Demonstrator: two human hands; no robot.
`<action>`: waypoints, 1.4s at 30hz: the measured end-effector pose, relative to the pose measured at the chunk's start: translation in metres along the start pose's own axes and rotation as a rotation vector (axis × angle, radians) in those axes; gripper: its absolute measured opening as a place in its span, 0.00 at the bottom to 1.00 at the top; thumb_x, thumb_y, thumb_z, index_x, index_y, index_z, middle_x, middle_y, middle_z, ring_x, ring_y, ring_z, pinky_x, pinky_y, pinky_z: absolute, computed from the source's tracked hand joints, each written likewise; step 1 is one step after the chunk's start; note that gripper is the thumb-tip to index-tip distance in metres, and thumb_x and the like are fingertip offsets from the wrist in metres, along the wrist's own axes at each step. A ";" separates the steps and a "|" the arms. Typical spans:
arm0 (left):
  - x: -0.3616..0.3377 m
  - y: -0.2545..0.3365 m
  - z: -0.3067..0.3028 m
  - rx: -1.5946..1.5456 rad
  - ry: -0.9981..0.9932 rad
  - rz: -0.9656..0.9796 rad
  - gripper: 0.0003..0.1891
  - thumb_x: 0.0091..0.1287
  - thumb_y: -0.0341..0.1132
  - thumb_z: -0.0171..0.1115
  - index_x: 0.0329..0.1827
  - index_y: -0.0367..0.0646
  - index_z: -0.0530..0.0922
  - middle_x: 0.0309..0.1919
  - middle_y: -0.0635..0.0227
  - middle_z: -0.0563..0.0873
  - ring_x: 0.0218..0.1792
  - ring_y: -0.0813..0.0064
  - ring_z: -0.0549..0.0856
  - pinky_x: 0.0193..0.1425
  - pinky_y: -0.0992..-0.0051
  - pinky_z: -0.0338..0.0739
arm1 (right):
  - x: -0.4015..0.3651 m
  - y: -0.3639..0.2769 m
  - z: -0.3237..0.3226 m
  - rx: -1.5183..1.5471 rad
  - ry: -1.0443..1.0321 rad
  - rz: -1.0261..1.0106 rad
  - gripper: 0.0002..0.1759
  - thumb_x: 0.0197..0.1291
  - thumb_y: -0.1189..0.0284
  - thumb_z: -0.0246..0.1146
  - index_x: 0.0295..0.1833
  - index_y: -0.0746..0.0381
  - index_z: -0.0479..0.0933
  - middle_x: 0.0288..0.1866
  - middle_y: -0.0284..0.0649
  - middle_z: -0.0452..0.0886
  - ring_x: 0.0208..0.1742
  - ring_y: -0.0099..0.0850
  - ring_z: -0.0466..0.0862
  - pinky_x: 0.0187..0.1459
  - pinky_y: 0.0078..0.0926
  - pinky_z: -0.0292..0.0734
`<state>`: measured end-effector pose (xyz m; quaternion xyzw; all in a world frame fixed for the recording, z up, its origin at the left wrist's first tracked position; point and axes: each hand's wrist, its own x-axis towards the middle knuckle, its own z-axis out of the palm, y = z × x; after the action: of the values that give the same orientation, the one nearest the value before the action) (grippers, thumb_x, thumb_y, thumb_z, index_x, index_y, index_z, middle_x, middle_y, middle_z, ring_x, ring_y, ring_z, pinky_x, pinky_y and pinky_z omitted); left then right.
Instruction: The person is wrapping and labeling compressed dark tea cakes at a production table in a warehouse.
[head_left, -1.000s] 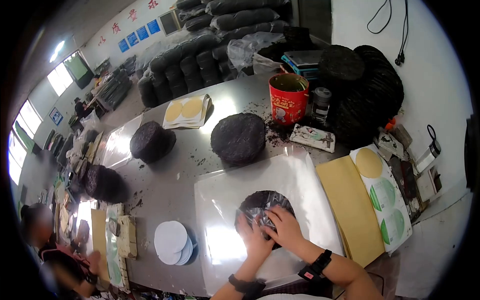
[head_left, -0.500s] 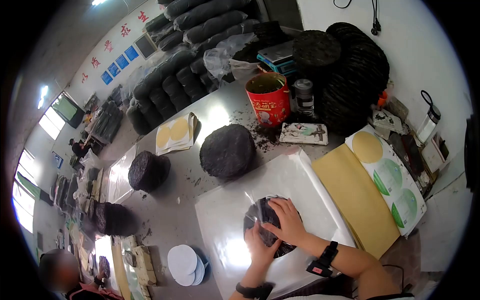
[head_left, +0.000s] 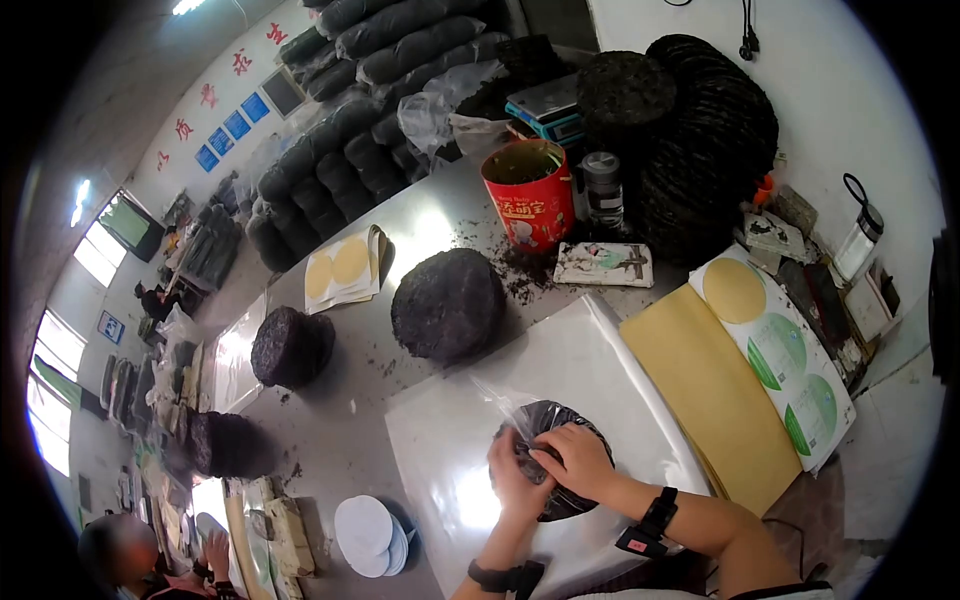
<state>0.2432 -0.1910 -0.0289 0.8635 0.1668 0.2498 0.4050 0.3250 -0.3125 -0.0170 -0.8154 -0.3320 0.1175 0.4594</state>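
Observation:
A round dark cake (head_left: pixel 585 492) in clear plastic film lies on a stack of clear sheets (head_left: pixel 440 420) at the lower middle. My left hand (head_left: pixel 518 478) is on the cake's left side, smeared by motion. Across its top, my right hand (head_left: pixel 580 460) has its fingers bent over the film, close to my left hand. Gathered film sticks up beyond the fingers at the cake's far left edge. A bigger dark stack of cakes (head_left: pixel 448 303) stands just behind the sheets.
Two smaller dark stacks (head_left: pixel 290 347) (head_left: pixel 228 443) stand at left, near white paper discs (head_left: pixel 365 527). A red bucket (head_left: pixel 527 195), a clear jar (head_left: pixel 603 190) and a tall dark pile (head_left: pixel 700 160) are at the back. Brown paper (head_left: pixel 710 375) and round labels (head_left: pixel 775 345) lie right. A co-worker (head_left: pixel 125 555) is lower left.
The film that lay over the cake's top is now gathered into a tuft at its far left. My right hand's fingers have bent more. The co-worker's hand has moved, with a pale disc beside it.

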 end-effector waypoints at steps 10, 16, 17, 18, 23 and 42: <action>-0.001 -0.010 -0.004 -0.016 -0.179 0.047 0.47 0.49 0.39 0.81 0.71 0.39 0.62 0.75 0.43 0.60 0.78 0.45 0.60 0.81 0.42 0.43 | 0.015 0.010 0.005 0.144 0.102 -0.075 0.25 0.66 0.61 0.66 0.60 0.66 0.74 0.55 0.51 0.80 0.60 0.49 0.79 0.71 0.47 0.67; -0.009 -0.014 0.008 0.009 0.033 0.219 0.51 0.48 0.39 0.82 0.75 0.41 0.59 0.73 0.48 0.67 0.77 0.47 0.63 0.81 0.48 0.52 | 0.018 0.005 0.009 0.165 0.195 -0.240 0.20 0.63 0.56 0.68 0.42 0.64 0.82 0.35 0.43 0.85 0.45 0.48 0.85 0.60 0.45 0.75; -0.008 -0.007 0.011 -0.160 0.065 0.180 0.46 0.49 0.39 0.81 0.69 0.40 0.64 0.73 0.48 0.67 0.76 0.44 0.64 0.81 0.48 0.53 | 0.016 0.004 0.008 0.107 0.160 -0.186 0.19 0.63 0.56 0.68 0.39 0.64 0.83 0.34 0.42 0.86 0.43 0.46 0.85 0.59 0.41 0.76; -0.008 -0.007 0.009 -0.081 -0.010 0.165 0.45 0.49 0.38 0.81 0.68 0.40 0.64 0.73 0.48 0.66 0.76 0.43 0.64 0.80 0.48 0.54 | 0.014 0.002 0.004 0.098 0.102 -0.129 0.20 0.64 0.56 0.68 0.41 0.64 0.82 0.38 0.43 0.86 0.45 0.47 0.85 0.59 0.41 0.76; -0.007 -0.023 0.004 0.105 -0.264 0.064 0.40 0.48 0.35 0.80 0.64 0.39 0.67 0.74 0.45 0.66 0.74 0.41 0.66 0.78 0.47 0.59 | 0.006 0.005 -0.003 0.083 0.152 -0.171 0.24 0.63 0.58 0.69 0.55 0.65 0.77 0.58 0.52 0.81 0.59 0.51 0.80 0.61 0.42 0.76; 0.004 0.001 0.010 0.259 -0.199 0.208 0.35 0.53 0.41 0.75 0.65 0.41 0.75 0.67 0.58 0.77 0.73 0.49 0.70 0.79 0.45 0.55 | 0.006 0.009 0.021 0.222 0.340 0.000 0.16 0.70 0.66 0.60 0.56 0.63 0.82 0.60 0.44 0.83 0.69 0.45 0.76 0.74 0.49 0.62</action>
<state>0.2525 -0.1958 -0.0319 0.9414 0.0663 0.1801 0.2772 0.3228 -0.2982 -0.0357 -0.7679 -0.2344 0.0139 0.5959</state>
